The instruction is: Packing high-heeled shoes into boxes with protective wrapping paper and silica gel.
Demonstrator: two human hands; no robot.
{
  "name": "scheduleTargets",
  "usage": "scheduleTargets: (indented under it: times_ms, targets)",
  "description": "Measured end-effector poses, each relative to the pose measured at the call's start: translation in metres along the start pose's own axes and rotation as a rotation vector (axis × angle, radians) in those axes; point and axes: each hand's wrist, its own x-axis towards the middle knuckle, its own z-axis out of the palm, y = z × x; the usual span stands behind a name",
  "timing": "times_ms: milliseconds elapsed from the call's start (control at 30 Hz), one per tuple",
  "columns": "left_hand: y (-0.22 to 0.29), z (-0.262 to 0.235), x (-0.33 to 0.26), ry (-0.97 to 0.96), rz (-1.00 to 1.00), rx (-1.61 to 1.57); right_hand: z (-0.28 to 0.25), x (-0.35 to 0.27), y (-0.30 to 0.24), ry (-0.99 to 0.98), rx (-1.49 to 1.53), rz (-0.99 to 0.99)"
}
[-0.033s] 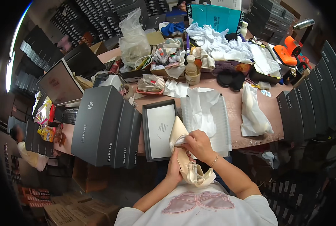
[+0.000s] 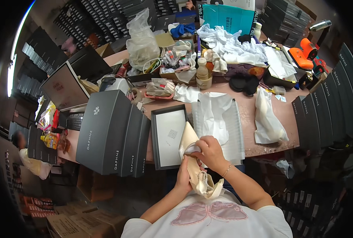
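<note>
My left hand (image 2: 183,177) grips a cream satin high-heeled shoe (image 2: 194,164) from below, its pointed toe aimed up toward the table. A pearl strap hangs near its heel. My right hand (image 2: 210,150) is closed over the shoe's opening, pressing white tissue paper (image 2: 192,148) into it. Just beyond the hands lie an open grey box lid (image 2: 167,135) and an open shoe box lined with white tissue (image 2: 217,119).
Three closed dark grey shoe boxes (image 2: 113,133) stand at the left on the pink table (image 2: 248,115). A bagged shoe (image 2: 267,119) lies at right beside more grey boxes (image 2: 323,115). Clutter, a bottle (image 2: 202,73) and a laptop (image 2: 65,87) fill the back.
</note>
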Motion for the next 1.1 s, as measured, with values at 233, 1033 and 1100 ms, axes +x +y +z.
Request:
scheduleTargets:
  times_ms: [233, 1033, 1100]
  targets:
    - [-0.004, -0.001, -0.014, 0.083, -0.023, 0.103, 0.027, 0.009, 0.0, -0.128, 0.219, 0.217]
    - [-0.044, 0.051, 0.026, -0.429, 0.38, 0.709, -0.095, -0.048, 0.004, 0.188, 0.645, 0.619]
    - [-0.027, 0.061, 0.03, -0.247, 0.269, 0.222, -0.096, -0.033, -0.006, -0.044, 0.525, 0.51]
